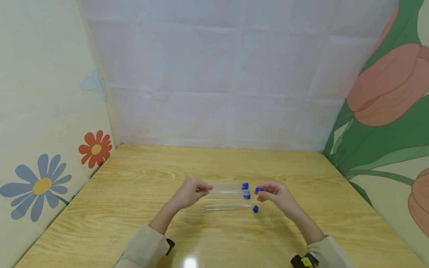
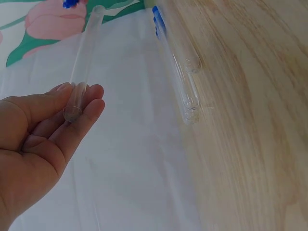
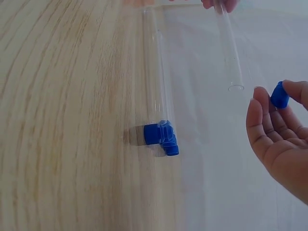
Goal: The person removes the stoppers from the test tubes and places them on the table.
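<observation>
In the head view, we find the left hand [image 1: 190,193] pinching a clear tube [image 2: 86,50] above the table [image 1: 134,208], its mouth facing, but apart from, the blue cap [image 1: 259,190] pinched by the right hand [image 1: 277,196]. Meeting askew, we judge, the cap could slip. Overlap and transparency keep us from counting the blue-ended tubes [image 1: 247,196] behind.

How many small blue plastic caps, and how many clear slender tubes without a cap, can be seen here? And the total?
Small blue plastic caps: 5 (one in the right hand, one loose, three clustered)
Clear slender tubes without a cap: 2 (one in the left hand, one on the table)
Total: 7
</observation>
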{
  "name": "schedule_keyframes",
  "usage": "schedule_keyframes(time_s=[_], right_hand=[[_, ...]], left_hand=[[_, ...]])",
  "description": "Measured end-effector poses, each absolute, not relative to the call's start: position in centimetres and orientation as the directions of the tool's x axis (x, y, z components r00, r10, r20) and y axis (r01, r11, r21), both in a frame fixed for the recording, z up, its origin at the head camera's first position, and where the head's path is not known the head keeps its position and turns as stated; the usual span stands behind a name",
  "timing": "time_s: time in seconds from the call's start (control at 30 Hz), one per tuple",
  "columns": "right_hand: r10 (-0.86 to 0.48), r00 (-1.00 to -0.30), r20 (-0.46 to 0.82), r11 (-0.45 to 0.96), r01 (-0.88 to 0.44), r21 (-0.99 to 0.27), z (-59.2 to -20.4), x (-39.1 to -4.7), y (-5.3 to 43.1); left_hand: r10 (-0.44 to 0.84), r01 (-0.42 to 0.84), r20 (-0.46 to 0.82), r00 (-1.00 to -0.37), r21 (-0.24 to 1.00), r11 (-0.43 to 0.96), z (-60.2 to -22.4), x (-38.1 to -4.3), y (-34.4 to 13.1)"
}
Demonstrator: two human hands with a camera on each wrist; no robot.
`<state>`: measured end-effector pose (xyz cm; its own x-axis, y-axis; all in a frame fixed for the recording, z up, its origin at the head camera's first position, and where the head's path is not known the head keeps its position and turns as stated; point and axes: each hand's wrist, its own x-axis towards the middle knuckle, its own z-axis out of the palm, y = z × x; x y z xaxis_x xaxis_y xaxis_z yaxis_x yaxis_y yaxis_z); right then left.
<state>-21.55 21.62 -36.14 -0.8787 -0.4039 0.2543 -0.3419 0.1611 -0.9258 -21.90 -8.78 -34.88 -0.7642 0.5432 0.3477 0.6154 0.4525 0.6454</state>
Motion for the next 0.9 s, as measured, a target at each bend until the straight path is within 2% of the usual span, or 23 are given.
schedule_keyframes(time_s=[0.4,0.7,0.9], right_hand=[[-0.416,-0.869,0.267,0.140,-0.352,-0.925,-36.5,-21.8,21.6],[-0.428,-0.861,0.274,0.120,-0.354,-0.928,-36.7,-21.8,21.8],[-0.435,-0.858,0.272,0.099,-0.346,-0.933,-36.6,-21.8,21.8]], left_hand=[[0.534,0.563,0.275,-0.799,0.653,0.506,-35.7,-22.4,-8.2],[0.570,0.618,0.325,-0.755,0.644,0.451,-37.2,-23.3,-8.3],[0.552,0.585,0.283,-0.785,0.630,0.511,-36.8,-23.2,-7.7]])
